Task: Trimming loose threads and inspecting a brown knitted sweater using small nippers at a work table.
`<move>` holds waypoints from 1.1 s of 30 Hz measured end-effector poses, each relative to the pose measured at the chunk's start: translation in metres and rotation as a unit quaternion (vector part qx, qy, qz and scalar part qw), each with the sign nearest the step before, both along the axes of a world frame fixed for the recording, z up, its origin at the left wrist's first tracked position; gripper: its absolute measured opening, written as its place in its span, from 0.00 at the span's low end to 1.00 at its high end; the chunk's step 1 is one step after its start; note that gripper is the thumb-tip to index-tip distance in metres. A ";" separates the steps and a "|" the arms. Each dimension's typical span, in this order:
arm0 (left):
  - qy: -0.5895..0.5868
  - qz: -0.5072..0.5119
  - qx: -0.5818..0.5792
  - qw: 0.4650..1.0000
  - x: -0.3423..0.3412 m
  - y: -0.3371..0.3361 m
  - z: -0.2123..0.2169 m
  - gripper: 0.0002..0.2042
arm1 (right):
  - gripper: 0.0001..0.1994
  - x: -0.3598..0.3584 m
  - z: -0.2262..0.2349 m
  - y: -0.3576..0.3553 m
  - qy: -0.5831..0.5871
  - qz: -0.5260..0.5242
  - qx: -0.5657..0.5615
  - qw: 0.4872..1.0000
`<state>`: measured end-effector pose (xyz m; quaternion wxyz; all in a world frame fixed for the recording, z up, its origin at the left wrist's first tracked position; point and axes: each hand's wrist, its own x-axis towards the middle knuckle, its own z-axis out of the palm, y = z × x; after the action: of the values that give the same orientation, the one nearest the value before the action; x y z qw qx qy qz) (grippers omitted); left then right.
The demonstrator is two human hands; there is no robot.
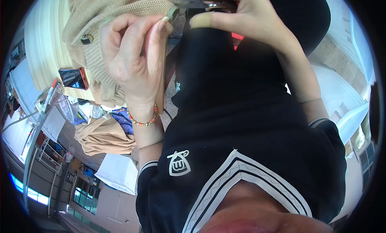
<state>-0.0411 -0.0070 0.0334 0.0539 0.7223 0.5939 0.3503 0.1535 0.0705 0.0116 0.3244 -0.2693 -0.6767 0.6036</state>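
At the right edge of the beige sweater (140,4), which lies over the worktop (45,52), my left hand (134,60) pinches a small greenish piece (173,12) between thumb and fingertips. The dark metal tool (209,4) sits just right of that sweater edge, its long axis running sideways and its left end close to the pinch; blur hides whether they touch. My right hand (257,20) has its fingers curled round the tool, the covered thumb pointing toward the sweater. My left wrist rises from below the sweater, back of the hand showing.
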 end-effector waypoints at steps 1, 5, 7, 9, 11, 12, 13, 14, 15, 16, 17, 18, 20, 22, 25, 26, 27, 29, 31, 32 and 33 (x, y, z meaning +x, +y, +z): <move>-0.011 0.007 0.000 1.000 0.001 0.000 0.000 0.07 | 0.19 -0.004 -0.003 0.000 0.011 0.004 0.019 1.000; -0.039 0.010 0.001 0.999 0.001 -0.001 0.002 0.06 | 0.12 -0.015 -0.012 0.002 0.014 -0.022 0.174 0.984; -0.096 0.012 -0.014 0.995 -0.001 -0.002 0.002 0.05 | 0.11 -0.019 -0.014 0.002 0.024 -0.042 0.283 0.958; -0.125 0.018 -0.014 0.992 -0.002 -0.004 0.003 0.04 | 0.10 -0.023 -0.009 0.000 0.025 -0.046 0.295 0.954; -0.153 0.027 -0.012 0.988 -0.006 -0.006 0.004 0.04 | 0.10 -0.024 0.003 -0.008 0.050 -0.038 0.175 0.983; -0.200 0.026 -0.015 0.979 -0.009 -0.008 0.003 0.04 | 0.10 -0.026 0.007 -0.010 0.072 -0.031 0.050 0.996; -0.247 0.023 -0.018 0.969 -0.010 -0.008 0.003 0.05 | 0.10 -0.028 0.004 -0.007 0.072 -0.030 0.053 0.996; -0.287 0.027 -0.006 0.958 -0.009 -0.009 0.004 0.05 | 0.11 -0.030 -0.004 -0.002 0.086 -0.023 0.183 0.979; -0.287 0.029 -0.003 0.957 -0.008 -0.011 0.006 0.05 | 0.11 -0.032 -0.007 0.000 0.099 -0.016 0.309 0.946; -0.243 0.031 0.024 0.969 -0.008 -0.014 0.010 0.04 | 0.11 -0.026 0.020 -0.009 0.085 -0.001 0.102 0.991; -0.199 0.033 0.051 0.978 -0.009 -0.017 0.013 0.03 | 0.12 -0.031 0.010 -0.001 0.089 0.004 0.276 0.957; -0.155 0.031 0.077 0.984 -0.013 -0.018 0.014 0.03 | 0.12 -0.037 0.000 0.008 0.092 0.007 0.442 0.892; -0.165 0.031 0.082 0.982 -0.011 -0.019 0.015 0.02 | 0.12 -0.038 0.008 0.008 0.074 0.021 0.466 0.882; -0.177 0.032 0.087 0.980 -0.009 -0.021 0.013 0.02 | 0.13 -0.042 0.013 0.007 0.144 0.047 0.364 0.919; -0.201 0.037 0.095 0.974 -0.011 -0.022 0.008 0.03 | 0.18 -0.031 0.048 0.001 0.085 0.059 0.129 0.986; -0.173 0.029 0.091 0.980 -0.013 -0.022 0.008 0.03 | 0.18 -0.027 0.053 0.007 0.047 0.061 0.190 0.979; -0.146 0.022 0.088 0.985 -0.014 -0.021 0.007 0.04 | 0.19 -0.022 0.057 0.012 0.008 0.063 0.251 0.966; -0.210 0.041 0.105 0.971 -0.008 -0.018 -0.001 0.04 | 0.20 -0.021 0.050 0.014 0.012 0.051 0.268 0.962; -0.278 0.058 0.122 0.951 -0.008 -0.016 -0.008 0.05 | 0.20 -0.020 0.060 0.012 -0.036 0.045 0.217 0.974; -0.281 0.060 0.124 0.950 -0.008 -0.014 -0.009 0.05 | 0.20 -0.019 0.064 0.013 -0.039 0.047 0.219 0.974; -0.285 0.052 0.126 0.949 -0.008 -0.013 -0.010 0.05 | 0.20 -0.019 0.066 0.015 -0.078 0.052 0.245 0.965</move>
<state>-0.0488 -0.0200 0.0236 0.1108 0.5615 0.5417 0.6156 0.1343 0.0851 0.0777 0.2951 -0.1921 -0.8401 0.4125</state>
